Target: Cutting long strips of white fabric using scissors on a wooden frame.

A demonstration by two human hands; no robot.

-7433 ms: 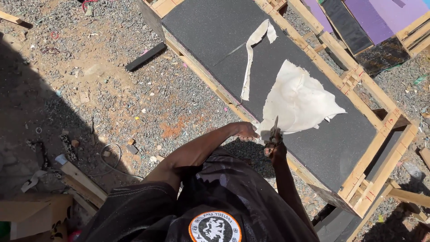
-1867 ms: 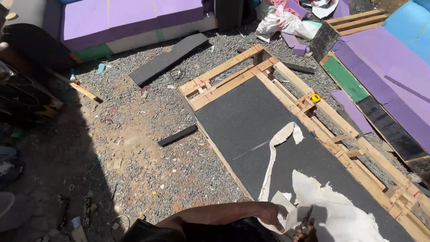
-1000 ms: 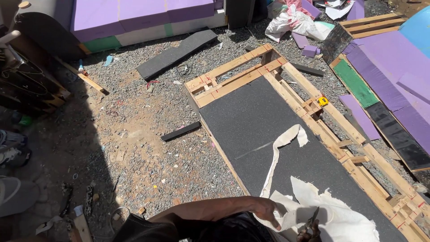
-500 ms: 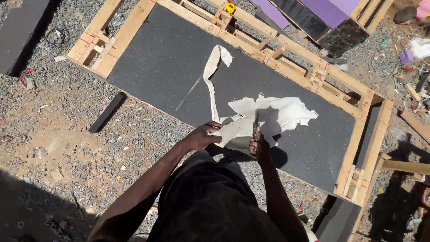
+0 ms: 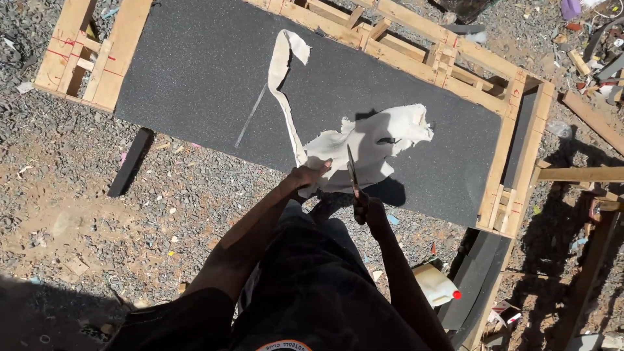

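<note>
A piece of cream cloth [image 5: 380,140] lies on a dark grey sheet [image 5: 214,78] set in a wooden frame [image 5: 117,58]. A long narrow strip of the cloth [image 5: 283,84] trails away toward the frame's far edge. My left hand [image 5: 305,177] pinches the near edge of the cloth. My right hand [image 5: 367,208] grips a pair of scissors [image 5: 352,174], whose blades point up into the cloth just right of my left hand.
Gravel ground surrounds the frame. A dark flat bar [image 5: 130,162] lies on the gravel to the left. A white plastic bottle with a red cap [image 5: 435,286] sits by my right leg, next to dark panels [image 5: 478,279]. Loose timber [image 5: 585,172] lies to the right.
The view has tilted down and closed in on the frame. Both hands stay at the cloth's near edge, left holding cloth, right holding the scissors.
</note>
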